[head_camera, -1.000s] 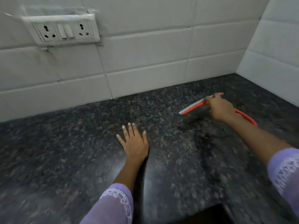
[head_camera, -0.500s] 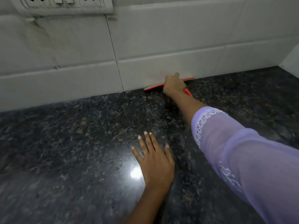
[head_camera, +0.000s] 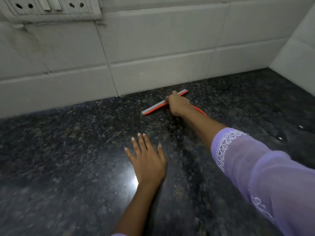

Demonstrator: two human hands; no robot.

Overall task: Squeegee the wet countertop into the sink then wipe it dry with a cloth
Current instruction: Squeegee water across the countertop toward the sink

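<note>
Pulled the squeegee back off the wall tiles since 0.5 s ago; my right hand grips its orange handle, blade flat on the worktop. Left hand lies spread flat, bracing. Best w/ even pressure & one straight pull; sink not in view

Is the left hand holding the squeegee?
No, the left hand lies flat on the countertop; the right hand grips the squeegee.

L hand flat, palm down, fingers straight & slightly spread. R arm stretched fwd in a sheer lilac sleeve; R hand curled in a grip, knuckles up.
</note>
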